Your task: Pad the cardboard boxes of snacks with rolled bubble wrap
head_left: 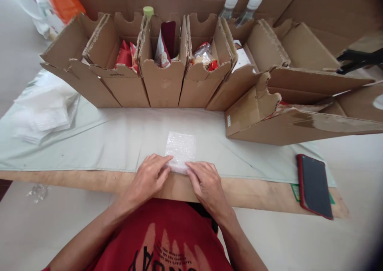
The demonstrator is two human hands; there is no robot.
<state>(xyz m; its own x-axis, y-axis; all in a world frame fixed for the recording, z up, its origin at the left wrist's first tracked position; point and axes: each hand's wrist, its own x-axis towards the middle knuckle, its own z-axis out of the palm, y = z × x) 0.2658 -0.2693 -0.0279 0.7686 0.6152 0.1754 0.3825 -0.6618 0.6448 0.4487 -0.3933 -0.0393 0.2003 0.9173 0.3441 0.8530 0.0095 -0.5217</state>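
Note:
A small sheet of clear bubble wrap (180, 145) lies on the pale cloth near the table's front edge. Its near end is folded or rolled up, and whether anything is inside cannot be made out. My left hand (152, 172) pinches the near left corner between thumb and fingers. At the near right corner, my right hand (206, 181) grips the same edge with thumb below and fingers on top.
Cardboard bins (164, 87) line the back, several holding red or clear packets. Another cardboard box (269, 131) lies angled at right, with a phone (315, 185) nearer me. White bubble-wrap pouches (44, 111) are piled at left. Two white-capped bottles (251, 8) stand behind.

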